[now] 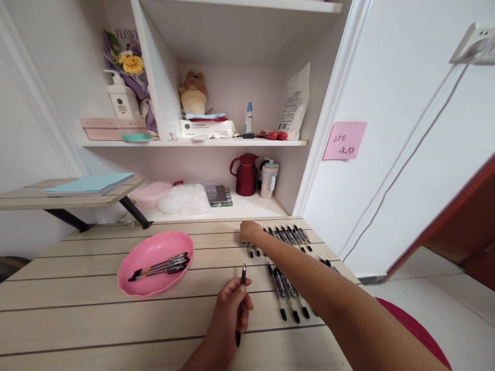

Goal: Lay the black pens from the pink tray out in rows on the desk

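One slim black pen (243, 274), lower centre, pinched by the left hand (231, 305); right hand (250, 231), centre, fingers curled at a row of slender clear-barrelled pens (297, 236), contents of grasp cannot be told. One glossy pink bowl (126, 270), oval, wavy-rimmed, left of centre, on grooved, wood-toned table (88, 330). Pink paper note (340, 135), upper right, handwritten "250"; flower wrapping (129, 34), upper left, lettered "FLOWE".

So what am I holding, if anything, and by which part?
Your left hand holds a pen around its middle; whether your right hand holds anything can't be told.
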Demonstrator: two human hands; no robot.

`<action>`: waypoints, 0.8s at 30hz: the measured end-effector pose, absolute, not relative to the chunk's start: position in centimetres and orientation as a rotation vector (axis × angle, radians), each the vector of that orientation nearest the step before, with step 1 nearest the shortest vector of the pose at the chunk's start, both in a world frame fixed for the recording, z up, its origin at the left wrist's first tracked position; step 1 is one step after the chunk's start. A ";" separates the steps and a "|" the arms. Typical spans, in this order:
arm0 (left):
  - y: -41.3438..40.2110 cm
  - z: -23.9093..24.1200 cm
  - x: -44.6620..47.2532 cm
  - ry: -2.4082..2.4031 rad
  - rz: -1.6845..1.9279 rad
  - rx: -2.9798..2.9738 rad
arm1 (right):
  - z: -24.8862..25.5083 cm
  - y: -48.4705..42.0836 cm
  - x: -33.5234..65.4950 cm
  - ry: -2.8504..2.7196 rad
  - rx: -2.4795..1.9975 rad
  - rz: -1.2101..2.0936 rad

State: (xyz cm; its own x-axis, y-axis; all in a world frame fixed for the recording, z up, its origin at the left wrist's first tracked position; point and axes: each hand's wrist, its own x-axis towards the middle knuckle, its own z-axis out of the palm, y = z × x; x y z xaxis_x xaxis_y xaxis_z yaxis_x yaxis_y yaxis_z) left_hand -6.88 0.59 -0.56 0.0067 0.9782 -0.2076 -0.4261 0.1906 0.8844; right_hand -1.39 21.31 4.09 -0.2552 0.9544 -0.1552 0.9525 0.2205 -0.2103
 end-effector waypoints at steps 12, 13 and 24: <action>0.6 -0.7 -7.0 0.997 1.257 0.728 | 4.1 21.6 -1.3 -2.450 -1.927 0.410; 0.6 -0.7 -7.0 0.997 1.258 0.732 | 4.1 21.6 -1.3 -2.448 -1.930 0.411; 0.6 -0.8 -6.9 1.002 1.259 0.707 | 4.3 21.6 -1.3 -2.426 -1.966 0.389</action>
State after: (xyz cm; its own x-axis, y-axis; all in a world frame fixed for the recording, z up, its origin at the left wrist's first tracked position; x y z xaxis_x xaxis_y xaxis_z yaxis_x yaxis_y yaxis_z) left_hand -6.93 0.60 -0.78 0.0057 0.9759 -0.2183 -0.4316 0.1994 0.8798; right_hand -1.26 21.60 4.31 -0.2192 0.9627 -0.1589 0.9641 0.1887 -0.1870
